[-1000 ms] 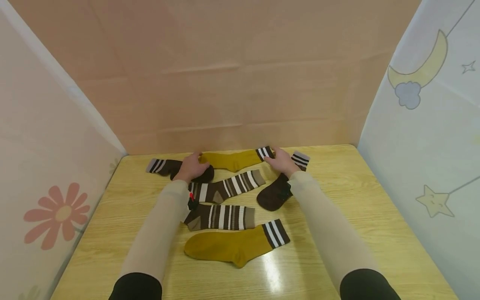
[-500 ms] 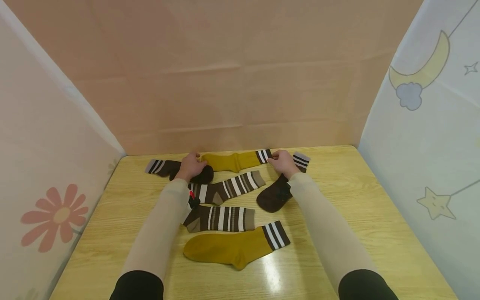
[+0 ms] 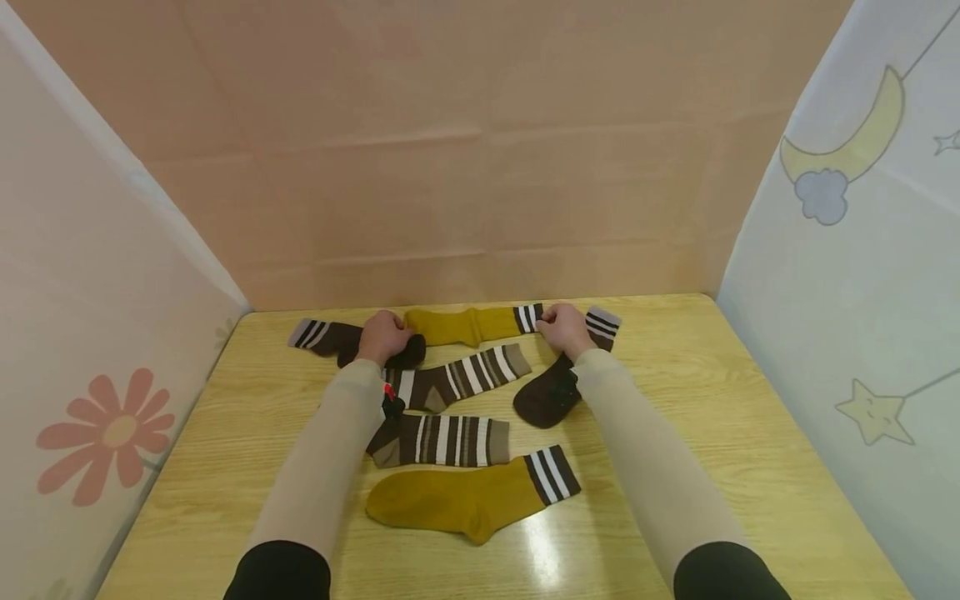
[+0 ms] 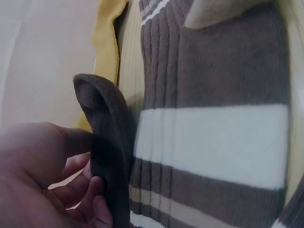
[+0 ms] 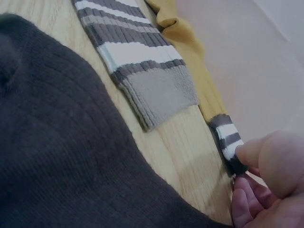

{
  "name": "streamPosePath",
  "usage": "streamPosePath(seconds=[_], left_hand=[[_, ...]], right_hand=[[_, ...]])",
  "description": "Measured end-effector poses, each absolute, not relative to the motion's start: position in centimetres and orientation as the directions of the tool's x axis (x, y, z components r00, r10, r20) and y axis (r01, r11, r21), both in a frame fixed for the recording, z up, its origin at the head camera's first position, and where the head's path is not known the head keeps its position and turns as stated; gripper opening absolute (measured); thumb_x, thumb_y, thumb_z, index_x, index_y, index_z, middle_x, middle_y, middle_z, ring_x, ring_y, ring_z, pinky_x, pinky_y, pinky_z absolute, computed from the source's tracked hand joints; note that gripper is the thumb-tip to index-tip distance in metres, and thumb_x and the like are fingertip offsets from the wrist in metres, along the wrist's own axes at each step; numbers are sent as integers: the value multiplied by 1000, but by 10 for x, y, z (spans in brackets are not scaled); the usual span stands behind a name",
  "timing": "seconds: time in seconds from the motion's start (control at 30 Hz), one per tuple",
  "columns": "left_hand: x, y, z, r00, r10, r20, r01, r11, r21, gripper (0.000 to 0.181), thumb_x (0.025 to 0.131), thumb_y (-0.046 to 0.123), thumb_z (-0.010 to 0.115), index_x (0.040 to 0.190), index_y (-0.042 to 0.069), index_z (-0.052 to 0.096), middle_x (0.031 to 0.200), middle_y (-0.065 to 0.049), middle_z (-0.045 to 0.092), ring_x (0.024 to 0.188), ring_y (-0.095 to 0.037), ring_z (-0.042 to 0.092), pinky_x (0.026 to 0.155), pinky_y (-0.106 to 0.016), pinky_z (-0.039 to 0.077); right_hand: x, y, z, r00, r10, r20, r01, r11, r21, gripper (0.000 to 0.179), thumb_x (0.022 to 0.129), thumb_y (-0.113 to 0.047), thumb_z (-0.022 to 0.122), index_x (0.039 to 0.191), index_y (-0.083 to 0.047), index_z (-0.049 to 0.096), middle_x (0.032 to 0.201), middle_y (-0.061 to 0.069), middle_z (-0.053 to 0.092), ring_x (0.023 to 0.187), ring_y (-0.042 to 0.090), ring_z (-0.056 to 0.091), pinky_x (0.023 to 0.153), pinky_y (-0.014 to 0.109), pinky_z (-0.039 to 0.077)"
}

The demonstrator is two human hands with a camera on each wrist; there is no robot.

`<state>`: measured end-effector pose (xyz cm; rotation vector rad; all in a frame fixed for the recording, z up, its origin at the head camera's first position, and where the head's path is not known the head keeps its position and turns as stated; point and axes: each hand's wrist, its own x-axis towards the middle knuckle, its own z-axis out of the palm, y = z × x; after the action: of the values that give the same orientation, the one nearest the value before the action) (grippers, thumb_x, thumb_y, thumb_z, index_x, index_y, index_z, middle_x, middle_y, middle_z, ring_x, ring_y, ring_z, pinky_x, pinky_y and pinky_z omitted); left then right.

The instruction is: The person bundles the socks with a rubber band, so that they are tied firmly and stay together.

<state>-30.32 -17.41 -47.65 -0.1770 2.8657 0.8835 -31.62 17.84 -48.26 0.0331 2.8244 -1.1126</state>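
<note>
In the head view, a mustard sock (image 3: 442,327) with a white-striped dark cuff lies along the table's far edge. My left hand (image 3: 385,336) pinches its left end, above a dark brown sock (image 3: 408,354) that partly hides the fingers in the left wrist view. My right hand (image 3: 564,327) pinches the sock's cuff (image 5: 227,137), thumb on top and fingers curled beneath. Under my right wrist lies another dark brown sock (image 3: 546,396) with a grey striped cuff. Nearer lie a striped brown sock (image 3: 472,371), a second striped sock (image 3: 453,439) and another mustard sock (image 3: 450,500).
The wooden table (image 3: 735,467) ends at a tan back wall (image 3: 480,167). White patterned side panels stand left (image 3: 90,292) and right (image 3: 847,317). My left forearm covers the toe ends of the striped socks.
My right fingers have closed together on the cuff, and the far mustard sock's cuff end has come slightly nearer. My left hand has curled more at the other end. Other socks keep their places.
</note>
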Motion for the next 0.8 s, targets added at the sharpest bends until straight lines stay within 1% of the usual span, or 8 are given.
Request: streamPosePath(seconds=[0.1, 0.2, 0.27, 0.33, 0.47, 0.6, 0.7, 0.8], left_hand=[[-302, -175, -477, -984, -95, -148, -164, 799, 579, 31, 101, 22, 67, 76, 7, 60, 70, -4, 52, 70, -23, 51, 64, -36, 44], [-301, -178, -478, -988, -105, -113, -153, 746, 648, 21, 102, 19, 66, 96, 0, 71, 95, -15, 68, 86, -31, 61, 80, -43, 54], [-301, -180, -480, -988, -118, -97, -152, 700, 698, 25, 102, 19, 66, 112, -2, 73, 114, -20, 71, 99, -36, 64, 93, -49, 55], [-302, -183, -480, -986, -132, -103, -165, 649, 743, 30, 104, 19, 65, 122, -3, 71, 124, -22, 69, 108, -39, 64, 98, -51, 54], [-302, -188, -479, -981, -150, -126, -189, 560, 807, 35, 106, 19, 62, 133, -3, 67, 131, -24, 66, 116, -40, 64, 101, -51, 53], [-301, -192, -477, -980, -150, -132, -189, 483, 855, 36, 107, 20, 61, 135, -2, 65, 129, -24, 66, 116, -40, 64, 100, -51, 53], [-300, -193, -475, -979, -146, -140, -190, 430, 883, 37, 108, 23, 60, 134, -3, 65, 129, -23, 65, 115, -38, 64, 101, -49, 52], [-300, -193, -472, -981, -136, -141, -184, 399, 898, 39, 109, 26, 58, 135, -3, 64, 131, -22, 65, 114, -34, 63, 101, -47, 51]], right_hand=[[-319, 182, -487, -989, -28, -143, 84, 689, -720, 28, 106, -20, 63, 124, 2, 68, 119, 20, 66, 95, 31, 62, 87, 44, 54], [-322, 187, -491, -983, -37, -182, 118, 631, -767, 31, 108, -22, 60, 128, 1, 64, 119, 19, 63, 87, 26, 58, 82, 40, 52], [-322, 188, -490, -980, -38, -195, 135, 594, -793, 33, 109, -24, 59, 130, 1, 63, 120, 18, 62, 84, 24, 56, 79, 38, 50], [-322, 189, -488, -980, -41, -196, 139, 564, -814, 36, 109, -24, 57, 133, 2, 60, 124, 20, 60, 86, 23, 54, 80, 37, 48], [-322, 193, -483, -980, -40, -197, 151, 503, -851, 39, 111, -25, 55, 137, 3, 56, 132, 22, 56, 92, 27, 55, 81, 38, 48], [-321, 197, -481, -979, -36, -203, 172, 399, -901, 42, 111, -23, 55, 141, 6, 54, 137, 24, 55, 101, 29, 63, 89, 39, 56], [-321, 200, -482, -982, -8, -191, 180, 301, -937, 42, 110, -20, 58, 139, 9, 57, 134, 24, 58, 102, 28, 68, 93, 38, 59], [-322, 203, -486, -987, 31, -157, 160, 214, -964, 37, 107, -16, 62, 132, 11, 62, 122, 22, 64, 93, 22, 71, 87, 33, 61]])
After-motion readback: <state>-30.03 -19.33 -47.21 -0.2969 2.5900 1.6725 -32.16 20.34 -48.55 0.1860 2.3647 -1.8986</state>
